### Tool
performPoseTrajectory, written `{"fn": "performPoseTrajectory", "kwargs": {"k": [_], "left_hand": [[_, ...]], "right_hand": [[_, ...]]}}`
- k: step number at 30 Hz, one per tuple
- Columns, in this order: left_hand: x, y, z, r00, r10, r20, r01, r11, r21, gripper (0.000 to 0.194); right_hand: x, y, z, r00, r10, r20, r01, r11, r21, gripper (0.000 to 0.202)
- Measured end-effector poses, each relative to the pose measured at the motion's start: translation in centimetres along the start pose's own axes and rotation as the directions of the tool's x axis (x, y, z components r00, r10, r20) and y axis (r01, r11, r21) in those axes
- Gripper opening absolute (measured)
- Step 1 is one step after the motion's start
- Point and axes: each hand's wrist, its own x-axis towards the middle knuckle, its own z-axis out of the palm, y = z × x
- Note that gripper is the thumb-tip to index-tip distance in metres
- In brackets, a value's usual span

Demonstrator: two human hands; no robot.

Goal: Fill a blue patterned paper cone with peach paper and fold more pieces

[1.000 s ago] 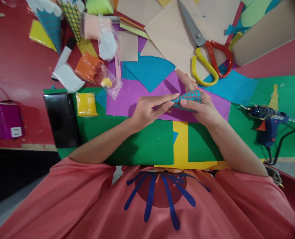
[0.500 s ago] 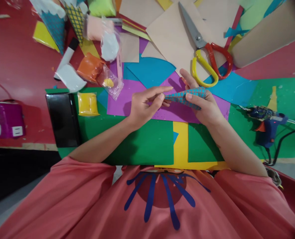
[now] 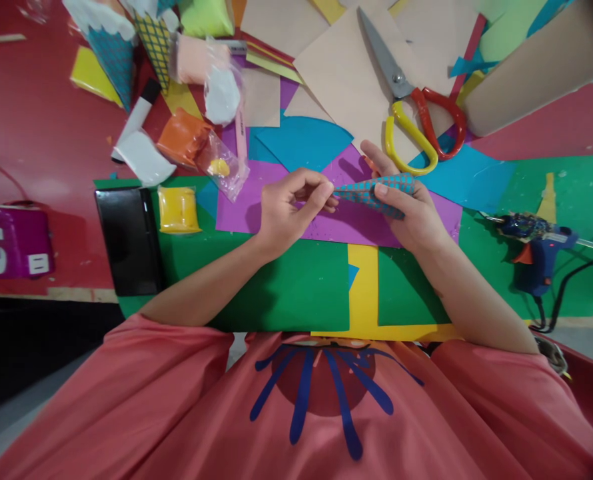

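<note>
A blue paper cone [image 3: 361, 193] with a dark grid pattern lies sideways across my two hands, its tip to the left and its wide end to the right. My right hand [image 3: 414, 207] grips the wide end, thumb on top, with the index finger stretched away. At the narrow tip, thumb and forefinger of my left hand [image 3: 291, 207] pinch together. Under the hands is a purple sheet [image 3: 256, 193]. Just beyond the right hand lie scissors [image 3: 401, 87] with one yellow and one red handle.
A blue glue gun [image 3: 544, 253] rests at right near a cardboard tube [image 3: 536, 73]. At left are a black case [image 3: 129, 240], a yellow clay packet [image 3: 178, 209], an orange packet [image 3: 182, 137], a marker [image 3: 137, 117] and decorated cones [image 3: 109, 60]. A blue paper piece [image 3: 304, 141] lies beyond the hands.
My left forefinger, stretched along the cone before, has curled back to meet the thumb at the tip. My right hand and the cone stay nearly in place.
</note>
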Motion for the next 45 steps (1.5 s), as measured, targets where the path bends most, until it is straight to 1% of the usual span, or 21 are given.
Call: {"fn": "performPoseTrajectory", "kwargs": {"k": [3,6,9,11,16,22,25,27,28,30,32,33,35,40,42,45], "left_hand": [[0.1,0.1,0.0,0.999,0.029,-0.022,-0.03,0.998,-0.053,0.028],[0.3,0.2,0.0,0.996,0.052,-0.074,-0.066,0.976,-0.206,0.021],[0.6,0.0,0.1,0.996,0.007,-0.084,-0.035,0.941,-0.335,0.022],[0.8,-0.2,0.1,0.997,-0.021,-0.072,-0.006,0.933,-0.36,0.026],[0.8,-0.7,0.2,0.998,-0.009,-0.055,-0.008,0.954,-0.3,0.037],[0.5,-0.5,0.1,1.0,-0.027,0.016,0.03,0.96,-0.279,0.046],[0.3,-0.7,-0.1,0.999,0.051,-0.001,-0.049,0.951,-0.305,0.045],[0.3,-0.6,-0.3,0.99,0.141,-0.012,-0.138,0.946,-0.292,0.032],[0.3,-0.5,-0.3,0.98,0.2,0.002,-0.193,0.95,-0.246,0.026],[0.4,-0.3,-0.4,0.951,0.302,0.068,-0.294,0.95,-0.104,0.031],[0.5,0.0,-0.5,0.927,0.352,0.126,-0.354,0.935,-0.01,0.03],[0.5,0.0,-0.5,0.925,0.355,0.136,-0.359,0.933,0.002,0.027],[0.5,0.0,-0.5,0.934,0.333,0.131,-0.335,0.942,-0.001,0.022],[0.3,-0.4,-0.5,0.961,0.251,0.118,-0.257,0.965,0.04,0.027],[0.3,-0.4,-0.5,0.963,0.245,0.109,-0.251,0.967,0.046,0.025],[0.3,-0.3,-0.5,0.961,0.257,0.101,-0.262,0.964,0.041,0.022]], "right_hand": [[0.1,-0.1,0.0,1.0,0.003,-0.009,-0.003,1.0,0.007,0.033],[0.2,-0.1,0.0,0.999,-0.028,-0.022,0.029,0.999,0.03,0.025],[0.3,-0.1,-0.1,0.995,-0.097,-0.014,0.097,0.991,0.088,0.01],[0.3,-0.1,0.0,0.993,-0.12,-0.006,0.12,0.986,0.114,0.007],[0.1,-0.2,0.2,0.996,-0.094,-0.009,0.094,0.986,0.134,0.013],[-0.3,0.0,0.9,0.999,-0.034,0.012,0.032,0.986,0.163,0.03],[-0.5,0.2,1.1,0.998,-0.012,0.06,-0.002,0.976,0.216,0.031],[-0.6,0.3,1.2,0.996,0.013,0.086,-0.034,0.969,0.246,0.03],[-0.6,0.3,1.2,0.995,0.028,0.094,-0.052,0.965,0.259,0.029],[-0.6,0.2,1.1,0.993,0.064,0.104,-0.091,0.956,0.279,0.026],[-0.6,0.2,1.1,0.987,0.11,0.119,-0.139,0.951,0.277,0.023],[-0.6,0.1,1.1,0.982,0.134,0.13,-0.165,0.948,0.27,0.022],[-0.5,0.1,1.0,0.975,0.163,0.153,-0.199,0.944,0.263,0.022],[-0.2,0.1,1.1,0.969,0.17,0.181,-0.214,0.942,0.257,0.021],[-0.1,0.1,1.1,0.968,0.173,0.183,-0.217,0.942,0.257,0.022],[0.0,0.2,1.0,0.961,0.166,0.222,-0.228,0.929,0.293,0.02]]}}
